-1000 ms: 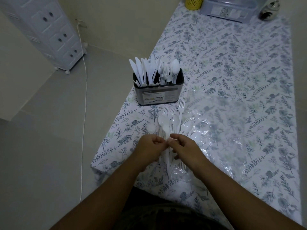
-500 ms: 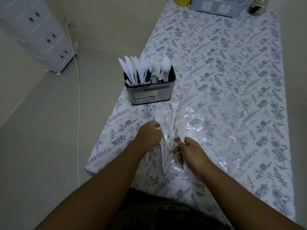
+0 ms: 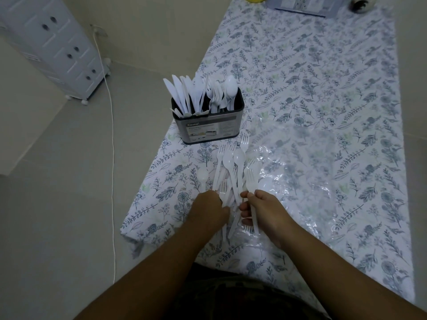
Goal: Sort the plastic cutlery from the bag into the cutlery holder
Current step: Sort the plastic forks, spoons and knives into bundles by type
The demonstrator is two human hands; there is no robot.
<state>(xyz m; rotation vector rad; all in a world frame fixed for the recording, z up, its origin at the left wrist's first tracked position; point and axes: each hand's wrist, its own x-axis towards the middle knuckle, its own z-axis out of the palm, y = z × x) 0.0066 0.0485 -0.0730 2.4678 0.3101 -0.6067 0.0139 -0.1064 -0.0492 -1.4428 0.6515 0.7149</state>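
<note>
- Cutlery holder (image 3: 209,125) stands at the table's left edge, knives left, forks middle, spoons right, likely within reach for sorting.
- Left hand (image 3: 211,210) curls around handles in the loose pile of forks and spoons (image 3: 231,172).
- Right hand (image 3: 265,211) pinches one fork (image 3: 250,183), probably separating it.
- Clear plastic bag (image 3: 300,181) lies flat rightward.

One cutlery holder (image 3: 208,125) is standing on the table, and one clear plastic bag (image 3: 300,172) is lying beside the loose white cutlery (image 3: 231,172). In the pile I am counting about six forks and three spoons, but the overlapping pieces are making an exact count impossible. Two hands, the left hand (image 3: 209,210) and the right hand (image 3: 265,211), are showing.
</note>
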